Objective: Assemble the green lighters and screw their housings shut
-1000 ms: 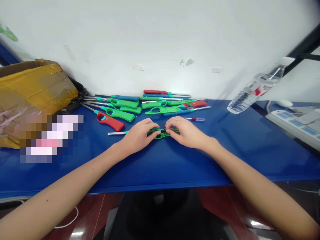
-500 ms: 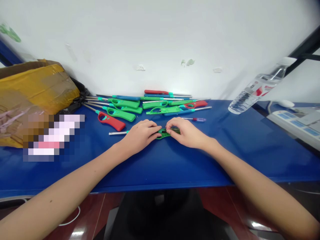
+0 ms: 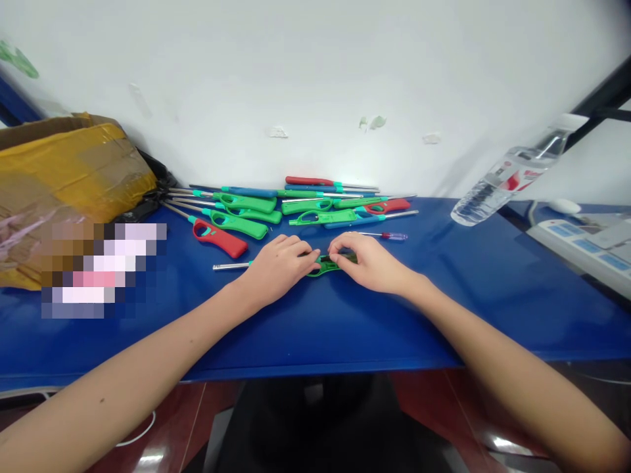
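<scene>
A green long-necked gas lighter (image 3: 323,267) lies on the blue table between my hands, its inner parts showing and its metal tube pointing left. My left hand (image 3: 282,266) is closed around the neck end, with thumb and fingertips at the trigger area. At the handle, the fingers of my right hand (image 3: 362,259) are bent in a pinch; they cover part of the casing, and any small part between them is hidden. Just behind my right hand lies a screwdriver (image 3: 394,236) with a clear purple handle.
Several green, blue and red lighters (image 3: 241,225) lie heaped along the white wall. A taped cardboard box (image 3: 73,171) stands at the left beside a blurred-out patch. To the right are a water bottle (image 3: 507,177) and a white power strip (image 3: 582,243).
Both hands keep their places on the lighter, with only slight finger shifts. The lighter's tube end has dipped very slightly toward me.
</scene>
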Action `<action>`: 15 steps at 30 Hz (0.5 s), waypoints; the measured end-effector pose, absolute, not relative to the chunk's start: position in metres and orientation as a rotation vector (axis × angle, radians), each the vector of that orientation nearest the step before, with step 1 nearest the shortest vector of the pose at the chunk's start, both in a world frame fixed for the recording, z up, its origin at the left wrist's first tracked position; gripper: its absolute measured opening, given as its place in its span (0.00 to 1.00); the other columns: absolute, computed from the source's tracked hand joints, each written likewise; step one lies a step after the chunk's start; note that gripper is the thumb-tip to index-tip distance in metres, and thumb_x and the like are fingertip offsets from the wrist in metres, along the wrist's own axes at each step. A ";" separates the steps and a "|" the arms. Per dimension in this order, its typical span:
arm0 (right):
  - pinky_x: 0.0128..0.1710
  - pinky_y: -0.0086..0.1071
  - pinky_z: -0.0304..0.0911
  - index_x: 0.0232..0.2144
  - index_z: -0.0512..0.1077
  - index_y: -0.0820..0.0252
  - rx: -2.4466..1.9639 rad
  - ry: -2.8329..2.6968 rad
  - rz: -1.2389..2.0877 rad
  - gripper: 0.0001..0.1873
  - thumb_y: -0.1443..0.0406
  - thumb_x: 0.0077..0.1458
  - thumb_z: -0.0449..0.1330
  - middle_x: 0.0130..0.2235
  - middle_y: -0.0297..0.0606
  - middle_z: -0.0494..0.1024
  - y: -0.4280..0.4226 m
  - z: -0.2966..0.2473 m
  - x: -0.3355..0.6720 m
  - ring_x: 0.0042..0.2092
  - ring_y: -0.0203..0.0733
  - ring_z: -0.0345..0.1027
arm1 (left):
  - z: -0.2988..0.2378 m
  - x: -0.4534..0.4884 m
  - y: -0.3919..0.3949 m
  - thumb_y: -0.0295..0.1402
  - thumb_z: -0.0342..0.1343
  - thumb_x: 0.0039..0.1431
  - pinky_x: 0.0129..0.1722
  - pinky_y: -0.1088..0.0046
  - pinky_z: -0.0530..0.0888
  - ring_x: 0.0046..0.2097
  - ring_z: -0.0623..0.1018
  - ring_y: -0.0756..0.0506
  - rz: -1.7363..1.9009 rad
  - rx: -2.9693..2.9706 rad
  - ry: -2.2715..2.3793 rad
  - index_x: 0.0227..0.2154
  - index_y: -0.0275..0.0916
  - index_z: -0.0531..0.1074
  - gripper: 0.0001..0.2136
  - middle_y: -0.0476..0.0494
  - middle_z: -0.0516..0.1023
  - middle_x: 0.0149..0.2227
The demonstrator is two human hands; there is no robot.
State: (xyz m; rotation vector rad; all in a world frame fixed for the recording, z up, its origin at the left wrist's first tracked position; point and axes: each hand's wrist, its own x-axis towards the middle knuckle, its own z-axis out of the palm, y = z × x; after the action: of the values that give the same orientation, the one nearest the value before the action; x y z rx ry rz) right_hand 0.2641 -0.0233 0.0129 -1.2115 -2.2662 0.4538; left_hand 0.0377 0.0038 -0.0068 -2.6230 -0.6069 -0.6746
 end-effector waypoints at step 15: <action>0.45 0.38 0.64 0.33 0.73 0.57 -1.096 -2.388 0.485 0.04 0.67 0.60 0.57 0.39 0.38 0.78 -0.019 0.016 0.270 0.42 0.44 0.70 | -0.006 0.040 0.000 0.33 0.50 0.70 0.36 0.69 0.69 0.37 0.76 0.46 -0.632 -2.531 -0.528 0.39 0.34 0.75 0.11 0.43 0.80 0.34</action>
State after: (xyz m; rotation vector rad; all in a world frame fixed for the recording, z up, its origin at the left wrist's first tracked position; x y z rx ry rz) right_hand 0.2703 -0.0193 0.0159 -1.0963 -2.3883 0.4850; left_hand 0.0397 0.0004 -0.0055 -2.5315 -0.5280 -0.6318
